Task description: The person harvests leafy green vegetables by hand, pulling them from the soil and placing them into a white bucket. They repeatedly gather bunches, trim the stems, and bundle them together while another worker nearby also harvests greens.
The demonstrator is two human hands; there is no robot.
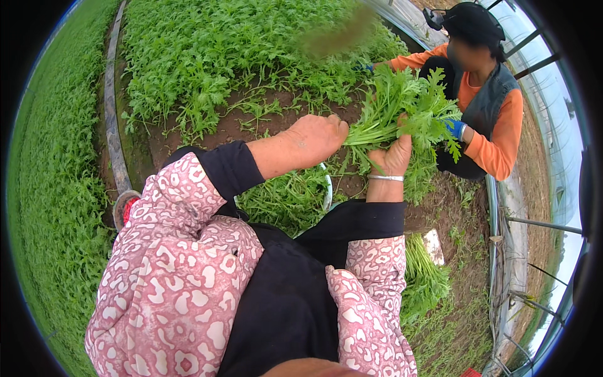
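A bunch of leafy greens with lobed leaves and pale stems (377,125) is held out in front of me. My left hand (322,137), closed like a fist, grips the stem ends. The fingers of my right hand (395,153) wrap the bunch further along, near the leaves, with the thumb up; some fingers are hidden behind it. On my right wrist is a silver bangle (386,177). Below my forearms, loose cut greens (287,200) fill a container whose pale rim (328,188) shows in part; my sleeves and clothing cover the rest.
A co-worker (490,108) in blue gloves crouches at the right, close behind the bunch. Growing greens (226,52) cover the bed ahead. A narrow dark strip (113,103) runs along the left. Bundled greens (426,273) lie by my right side, near the greenhouse edge (493,245).
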